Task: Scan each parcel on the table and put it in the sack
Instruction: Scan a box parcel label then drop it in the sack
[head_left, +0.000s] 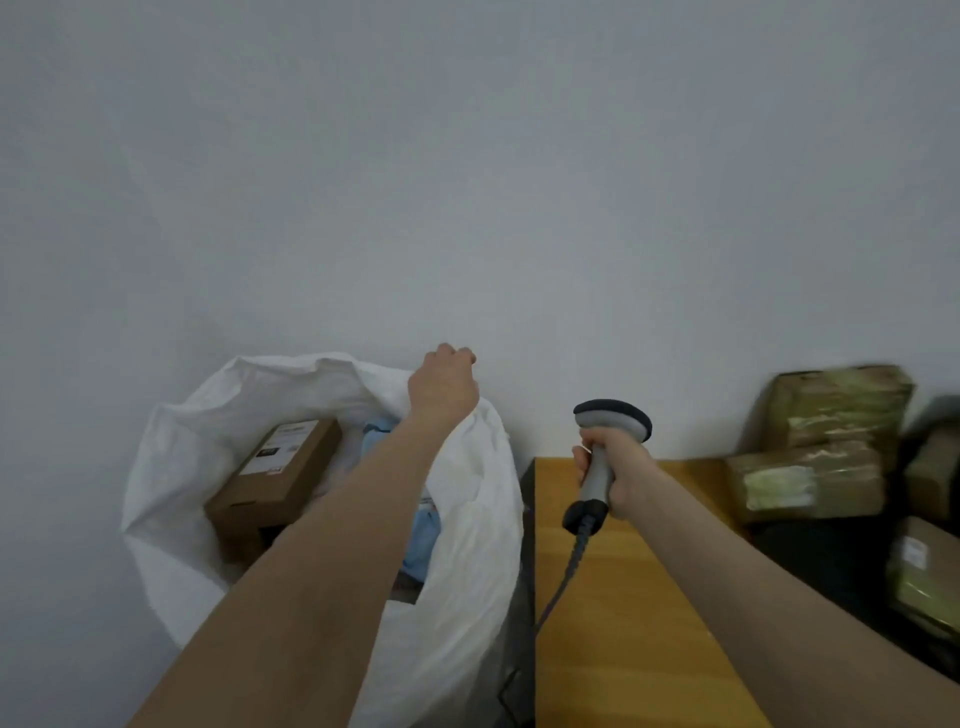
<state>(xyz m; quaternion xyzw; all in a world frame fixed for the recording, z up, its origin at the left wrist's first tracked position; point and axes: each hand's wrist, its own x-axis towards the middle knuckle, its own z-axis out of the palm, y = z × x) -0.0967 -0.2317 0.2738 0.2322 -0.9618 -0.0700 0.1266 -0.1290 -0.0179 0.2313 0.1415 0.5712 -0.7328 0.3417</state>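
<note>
Sack (467, 571): white woven plastic, crumpled, mouth open, left of the table.
Cardboard box (275, 478): brown, flat, labelled, tilted inside the sack.
Blue parcel (423, 545): soft, pale, in the sack beside the box.
Left hand (444, 387): fingers curled at the sack's far rim; whether it pinches the rim cannot be told.
Barcode scanner (613, 421): grey handle, dark rounded head, coiled cable.
Right hand (623, 473): wrapped around the scanner's handle.
Table (623, 623): smooth yellow wood.
Taped boxes (831, 415): blurred, stacked at right.

I see a white sack (467, 545), a brown box (291, 488) with a white label (283, 447), a pale blue bundle (421, 545), my grey-and-black scanner (597, 470) and a honey-yellow table (623, 623).
</note>
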